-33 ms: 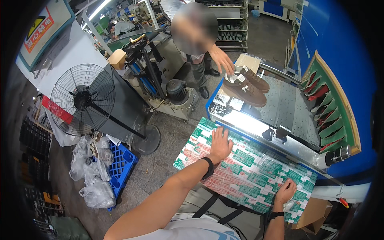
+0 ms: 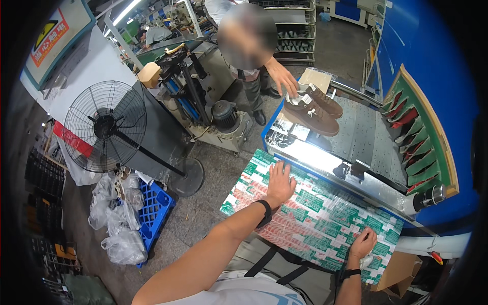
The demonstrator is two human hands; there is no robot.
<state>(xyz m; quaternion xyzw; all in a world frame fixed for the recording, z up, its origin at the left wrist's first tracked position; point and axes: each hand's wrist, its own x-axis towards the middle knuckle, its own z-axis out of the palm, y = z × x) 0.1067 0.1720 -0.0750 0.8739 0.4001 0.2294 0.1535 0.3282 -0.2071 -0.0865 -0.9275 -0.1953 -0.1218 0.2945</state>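
My left hand (image 2: 280, 184) lies flat on a small work surface (image 2: 310, 221) covered with green, white and red patterned sheeting, its fingers stretched out. Further right on that surface rests my right hand (image 2: 363, 244), with the fingers curled in. A small whitish thing (image 2: 366, 261) shows beside its palm; whether the fingers grip it is hidden. Beyond the surface, a pair of brown shoes (image 2: 317, 113) with white laces stands on a grey conveyor (image 2: 358, 142). A co-worker's hand (image 2: 282, 76) reaches to the heel end of the shoes.
A black standing fan (image 2: 104, 124) is at the left, near a blue plastic pallet (image 2: 155, 213) and several clear bags (image 2: 122, 246). A motorised machine (image 2: 224, 119) stands behind. Green and red flaps (image 2: 422, 147) hang at the blue machine's opening. A cardboard box (image 2: 399, 274) sits below right.
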